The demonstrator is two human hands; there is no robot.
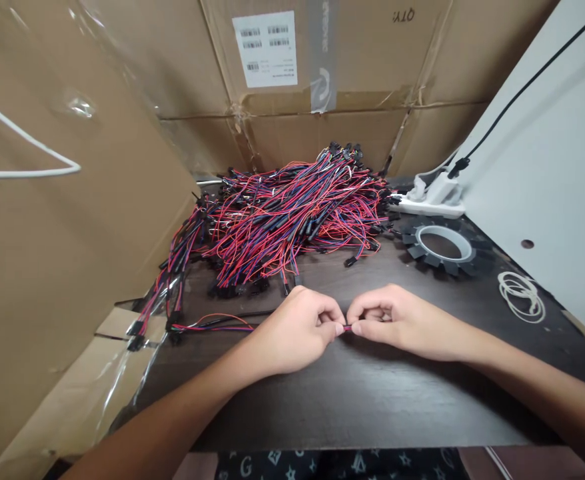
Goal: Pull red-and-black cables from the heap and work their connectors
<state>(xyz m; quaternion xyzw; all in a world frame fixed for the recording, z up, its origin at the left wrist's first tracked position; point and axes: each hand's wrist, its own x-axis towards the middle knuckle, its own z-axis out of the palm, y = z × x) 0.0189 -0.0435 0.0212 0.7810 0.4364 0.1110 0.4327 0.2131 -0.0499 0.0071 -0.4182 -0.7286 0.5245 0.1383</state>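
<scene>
My left hand [297, 330] and my right hand [402, 323] are close together above the dark table, each pinching with thumb and forefinger. A short red and dark stretch of a wire harness [348, 327] shows between the fingertips. More red, blue and black wires [232, 327] run leftward from under my left hand to black connectors [174, 328]. What lies inside the curled fingers is hidden. Just beyond my hands is a large heap of wire harnesses [292, 217], red and blue with black connectors and sleeves.
A ring hung with black tape strips [442, 245] lies right of the heap, before a white power strip [435, 200]. A coiled pale cord [521, 297] rests farther right. Cardboard boxes [322, 140] stand behind and at left; a white panel [547, 153] bounds the right side.
</scene>
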